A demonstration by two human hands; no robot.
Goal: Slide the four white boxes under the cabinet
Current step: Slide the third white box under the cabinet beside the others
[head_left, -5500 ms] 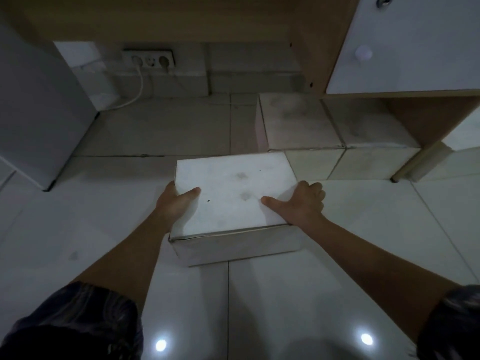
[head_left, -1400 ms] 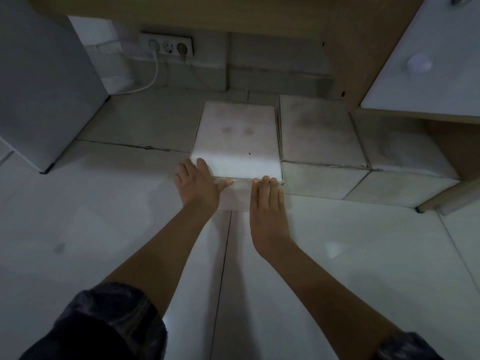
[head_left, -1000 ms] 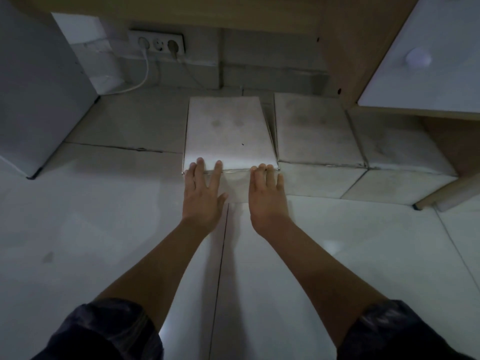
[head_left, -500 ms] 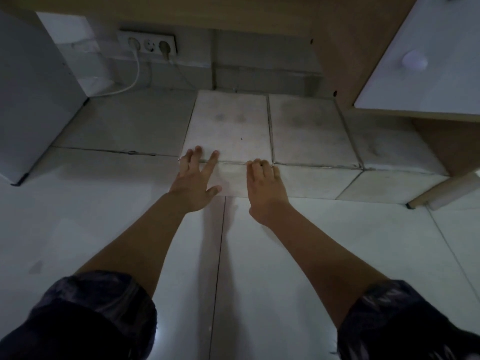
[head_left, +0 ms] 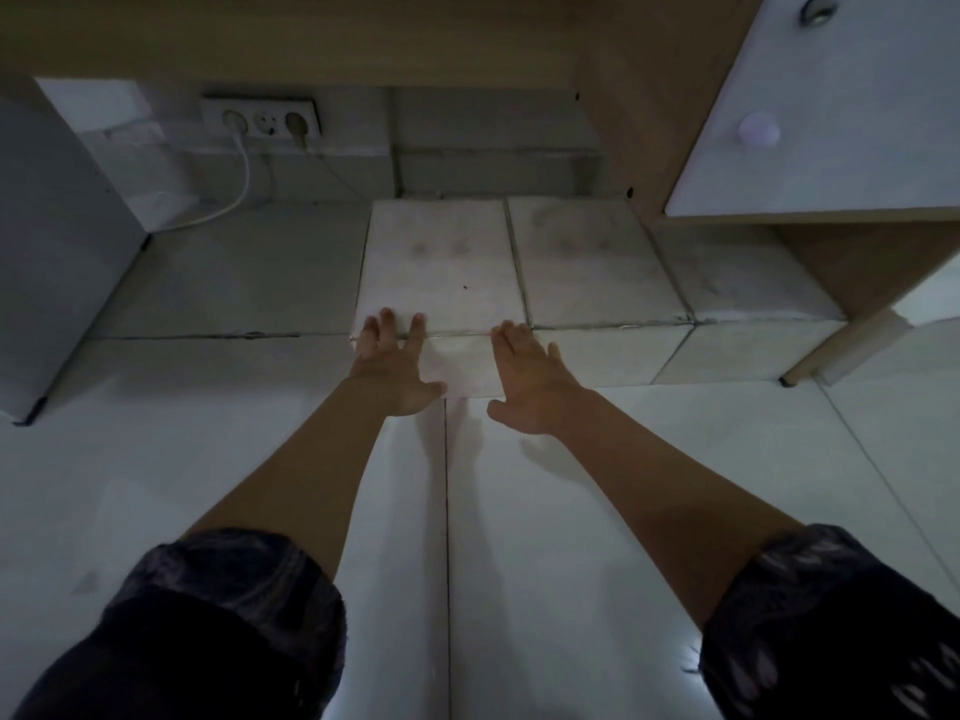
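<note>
Now left hand [head_left: 390, 366] and right hand [head_left: 527, 379] flat, grip wide, against white box [head_left: 441, 267] front.

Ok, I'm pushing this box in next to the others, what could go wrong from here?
Both the left hand and right hand press flat on the left box, so nothing grips it; an uneven shove may skew it against the middle box. The white cable lies nearby on the floor, so a fourth box slid into that gap might catch it.

No text, label, brand or number can be read anywhere; the white boxes [head_left: 441, 262] and the cabinet door [head_left: 831, 122] carry no legible print.
</note>
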